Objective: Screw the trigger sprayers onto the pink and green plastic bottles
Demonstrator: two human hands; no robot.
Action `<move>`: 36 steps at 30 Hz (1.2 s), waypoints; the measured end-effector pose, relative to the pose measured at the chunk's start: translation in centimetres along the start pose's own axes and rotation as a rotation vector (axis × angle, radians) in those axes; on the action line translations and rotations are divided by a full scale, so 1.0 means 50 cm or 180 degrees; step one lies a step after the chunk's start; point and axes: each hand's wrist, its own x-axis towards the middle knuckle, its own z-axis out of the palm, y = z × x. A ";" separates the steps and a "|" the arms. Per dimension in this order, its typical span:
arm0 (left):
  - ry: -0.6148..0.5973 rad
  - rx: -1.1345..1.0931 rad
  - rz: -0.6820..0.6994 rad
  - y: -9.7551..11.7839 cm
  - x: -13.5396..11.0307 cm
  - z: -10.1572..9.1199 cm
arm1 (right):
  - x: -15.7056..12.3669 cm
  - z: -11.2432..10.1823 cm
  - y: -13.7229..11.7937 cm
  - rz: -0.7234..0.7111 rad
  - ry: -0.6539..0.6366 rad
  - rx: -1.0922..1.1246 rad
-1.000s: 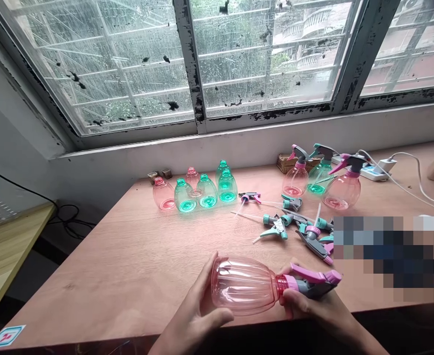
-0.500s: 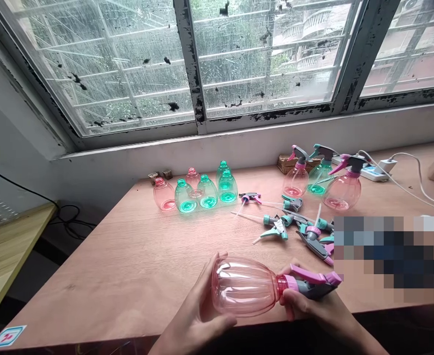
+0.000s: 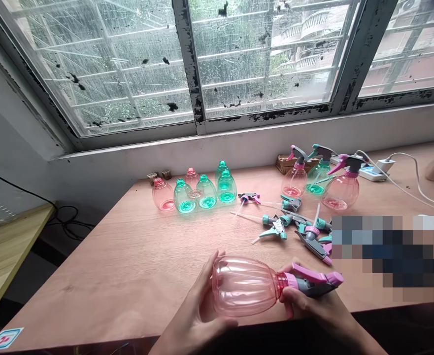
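Observation:
A clear pink spray bottle lies sideways in the air above the table's front edge, its pink and grey trigger head pointing right. My left hand cups the bottle's base, thumb below and fingers behind. Around the neck and collar, my right hand is closed, with its thumb on the near side; its other fingers are mostly hidden behind. Beyond the hands lie several loose trigger heads in teal, pink and grey, among them a teal one and a pink-collared one, with thin tubes.
Headless bottles, pink and green, stand at the back left. Bottles with heads, pink and green, stand at the back right. A white power strip with cables lies behind them. A blurred patch covers the right side.
Almost nothing differs. Both hands keep the pink spray bottle in the same pose, and the view has shifted very slightly.

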 end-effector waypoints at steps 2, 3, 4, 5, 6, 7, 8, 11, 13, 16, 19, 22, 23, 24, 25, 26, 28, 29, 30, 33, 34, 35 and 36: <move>-0.0080 0.0137 0.0068 -0.003 0.000 -0.002 | -0.001 0.000 0.001 0.0044 0.0014 0.0100; -0.0148 0.0163 0.0061 -0.005 0.000 -0.004 | -0.002 0.000 0.002 0.0060 0.0031 0.0145; -0.0193 0.0152 0.0035 -0.005 0.000 -0.005 | -0.003 0.000 0.003 0.0078 0.0039 0.0181; -0.0196 0.0094 -0.0004 -0.004 0.000 -0.005 | -0.003 0.000 0.004 0.0098 0.0042 0.0207; -0.0167 -0.0008 -0.0045 -0.003 -0.001 -0.005 | -0.004 0.000 0.005 0.0112 0.0034 0.0227; -0.0127 -0.0125 -0.0086 -0.001 -0.001 -0.005 | -0.004 0.000 0.005 0.0119 0.0017 0.0238; -0.0102 -0.0217 -0.0117 0.001 -0.001 -0.004 | -0.004 0.000 0.006 0.0124 0.0000 0.0238; -0.0127 -0.0165 -0.0110 0.005 -0.002 -0.002 | -0.002 -0.001 0.004 0.0017 -0.0024 0.0154; -0.0089 0.0032 -0.0027 0.003 -0.002 -0.002 | -0.001 -0.002 0.003 -0.0031 -0.0030 0.0063; -0.0135 0.0153 0.0060 -0.002 -0.001 -0.005 | -0.001 -0.002 0.004 0.0010 -0.0006 0.0053; -0.0296 0.0004 0.0016 -0.003 -0.001 -0.009 | -0.002 -0.003 0.007 0.0045 -0.0012 0.0119; -0.0242 -0.0174 -0.0096 0.001 -0.002 -0.007 | -0.002 -0.004 0.008 0.0062 -0.0044 0.0116; -0.0187 -0.0186 -0.0110 0.002 -0.002 -0.006 | -0.001 -0.004 0.007 0.0056 -0.0056 0.0111; -0.0143 -0.0169 -0.0102 0.002 -0.003 -0.004 | -0.001 -0.004 0.006 0.0043 -0.0065 0.0107; -0.0113 -0.0132 -0.0068 0.002 -0.003 -0.003 | 0.000 -0.004 0.006 0.0016 -0.0068 0.0098; -0.0108 -0.0080 -0.0023 0.001 -0.003 -0.002 | 0.000 -0.004 0.005 -0.0021 -0.0058 0.0089; -0.0165 0.0031 0.0059 -0.002 -0.002 -0.002 | 0.000 -0.003 0.004 -0.0034 -0.0034 0.0100; -0.0197 0.0071 0.0072 -0.003 -0.003 -0.003 | 0.000 -0.003 0.005 -0.0011 -0.0021 0.0129; -0.0205 0.0075 0.0058 -0.003 -0.003 -0.004 | -0.001 -0.002 0.005 0.0013 -0.0008 0.0158; -0.0185 -0.0175 -0.0070 -0.001 -0.004 -0.006 | -0.002 -0.002 0.007 0.0062 -0.0030 0.0165; -0.0193 -0.0260 -0.0119 0.001 -0.005 -0.006 | -0.003 -0.002 0.008 0.0074 -0.0037 0.0141; -0.0211 -0.0306 -0.0157 0.003 -0.005 -0.005 | -0.002 -0.002 0.008 0.0095 -0.0034 0.0116; -0.0218 -0.0305 -0.0177 0.004 -0.005 -0.004 | -0.002 -0.003 0.007 0.0112 -0.0022 0.0099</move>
